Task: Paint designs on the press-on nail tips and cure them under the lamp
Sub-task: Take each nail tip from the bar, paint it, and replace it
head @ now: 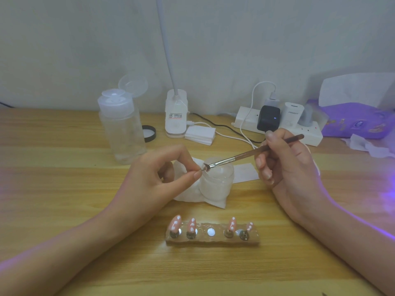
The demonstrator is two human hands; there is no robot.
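The left hand's (pixel 154 178) thumb and forefinger fingers (pixel 196 174) are pinched closed on the bristle end of the brush (pixel 245 155), though the contact is too small to see clearly. The other fingers are curled loosely behind. The right hand (pixel 286 167) grips the brush's brown handle higher up, with fingers wrapped round it and the thumb raised, so the brush slants down towards the left fingertips. Just beneath that meeting point stands a small frosted jar (pixel 215 180) on a crumpled white tissue (pixel 213 201), with a slip of white paper (pixel 245 173) beside it under the right fingers. Nearer the person than both hands, a beige holder (pixel 213 241) lies on the wooden counter (pixel 64 189). It carries four pink nail tips (pixel 192 224) dotted with white, two at each end, with a bare shiny disc between them. Beyond the left fingers stand a clear bottle (pixel 121 129) with its flip lid open, a black cap (pixel 149 133), the white lamp (pixel 176 116) base with its neck rising out of view, and a stack of white pads (pixel 199 134). Beyond the right fingers sits a white power strip (pixel 307 130) holding chargers, with a purple pack (pixel 354 122) farther to the right.
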